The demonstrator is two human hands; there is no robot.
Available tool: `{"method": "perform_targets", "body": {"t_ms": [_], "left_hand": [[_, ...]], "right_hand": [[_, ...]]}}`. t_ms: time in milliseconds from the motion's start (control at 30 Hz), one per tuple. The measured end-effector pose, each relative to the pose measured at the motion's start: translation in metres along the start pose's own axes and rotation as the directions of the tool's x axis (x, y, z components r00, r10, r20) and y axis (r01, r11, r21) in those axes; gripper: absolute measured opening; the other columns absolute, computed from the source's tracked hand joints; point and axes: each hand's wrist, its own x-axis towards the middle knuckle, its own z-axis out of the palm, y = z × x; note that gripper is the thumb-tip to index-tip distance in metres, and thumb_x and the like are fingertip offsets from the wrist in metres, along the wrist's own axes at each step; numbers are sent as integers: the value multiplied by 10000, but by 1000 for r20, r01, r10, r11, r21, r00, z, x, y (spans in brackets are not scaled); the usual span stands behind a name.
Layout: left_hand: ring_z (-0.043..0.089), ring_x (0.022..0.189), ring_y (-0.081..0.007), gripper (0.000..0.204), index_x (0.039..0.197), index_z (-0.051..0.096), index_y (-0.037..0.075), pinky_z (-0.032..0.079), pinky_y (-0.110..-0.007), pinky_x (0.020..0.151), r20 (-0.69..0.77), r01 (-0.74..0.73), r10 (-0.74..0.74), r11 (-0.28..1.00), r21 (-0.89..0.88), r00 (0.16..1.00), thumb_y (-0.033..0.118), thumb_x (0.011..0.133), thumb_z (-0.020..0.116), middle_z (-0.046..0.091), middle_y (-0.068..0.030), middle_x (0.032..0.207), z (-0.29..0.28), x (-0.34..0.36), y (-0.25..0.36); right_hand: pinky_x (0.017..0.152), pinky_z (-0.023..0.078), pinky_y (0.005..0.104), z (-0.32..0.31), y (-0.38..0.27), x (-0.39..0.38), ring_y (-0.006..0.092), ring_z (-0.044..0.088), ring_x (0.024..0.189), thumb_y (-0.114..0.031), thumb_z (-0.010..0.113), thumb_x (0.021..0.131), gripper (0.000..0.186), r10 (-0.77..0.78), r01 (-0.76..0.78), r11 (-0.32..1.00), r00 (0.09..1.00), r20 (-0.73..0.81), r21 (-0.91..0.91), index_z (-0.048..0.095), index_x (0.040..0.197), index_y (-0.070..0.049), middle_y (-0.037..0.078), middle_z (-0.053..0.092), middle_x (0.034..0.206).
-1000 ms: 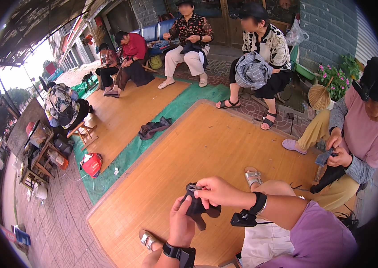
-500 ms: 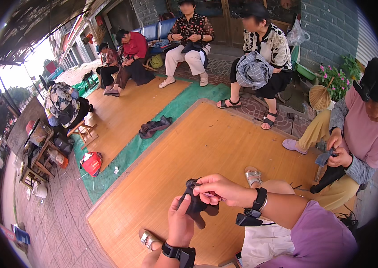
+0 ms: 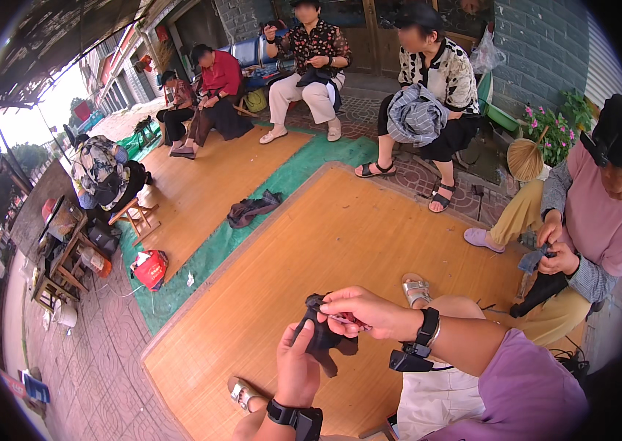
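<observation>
Above the orange mat, both my hands meet at a dark cloth piece (image 3: 320,334) with flaps hanging down, perhaps a glove. My left hand (image 3: 298,365) grips it from the near left, thumb laid along its front. At its upper edge, my right hand (image 3: 362,309) pinches the cloth between thumb and fingers. A small red object (image 3: 348,318), mostly covered by the fingers, rests within that same hand; its kind cannot be made out. Black bands with small devices circle both my wrists.
Orange mats (image 3: 274,272) lie over a green sheet (image 3: 179,294), with a dark garment (image 3: 254,209) and a red bag (image 3: 151,270) on it. Close at right, a seated person (image 3: 583,198) handles dark cloth. Several others sit farther back. Wooden stools (image 3: 68,257) stand at left.
The seated person in the flowered shirt at the back has raised one hand, drawing it apart from the other. My hands and the cloth have barely moved.
</observation>
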Motion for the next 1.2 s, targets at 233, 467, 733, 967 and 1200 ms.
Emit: {"method": "perform_targets", "body": {"t_ms": [233, 467, 733, 967, 1200], "left_hand": [[648, 929, -143, 90, 1025, 626, 78, 500, -316, 864, 17, 20, -20, 1000, 6, 1000, 159, 987, 620, 688, -41, 1003, 4, -3, 3], [655, 935, -144, 79, 1027, 635, 89, 500, -319, 863, 8, 12, -12, 1000, -9, 1000, 152, 989, 607, 696, -36, 1005, -5, 1, 1], [647, 813, -148, 123, 963, 602, 76, 509, -299, 683, -37, -5, 6, 1000, 30, 999, 195, 982, 627, 686, -64, 906, 0, 2, 7], [648, 842, -146, 92, 950, 601, 74, 511, -312, 762, -128, -54, 54, 999, 9, 990, 159, 976, 627, 689, -61, 917, -7, 10, 6], [645, 864, -154, 58, 948, 600, 75, 501, -315, 801, -136, -15, 15, 1000, -1, 991, 125, 969, 621, 689, -57, 941, -12, 10, 5]], "right_hand": [[404, 251, 194, -2, 2, 0, 35, 394, 445, -203, 531, 1004, 208, 21, -20, 999, 1000, -19, 41, 627, 948, -26, 8, 554, 605], [419, 321, 190, 0, 0, 0, 45, 431, 471, -184, 518, 1011, 212, 20, -20, 999, 1000, 14, 34, 620, 966, -3, 32, 592, 656], [421, 318, 189, -3, 2, -1, 41, 443, 470, -205, 517, 1010, 221, 2, -2, 1000, 1000, 28, 4, 623, 974, -14, 27, 595, 649], [417, 290, 192, -3, -5, -4, 33, 428, 469, -225, 505, 1016, 230, -71, 69, 997, 997, -32, -45, 625, 977, -32, 15, 579, 633], [431, 289, 196, 2, -4, -9, 33, 421, 465, -242, 487, 1028, 244, -71, 67, 989, 997, -21, -129, 614, 971, -41, 0, 561, 613]]}}
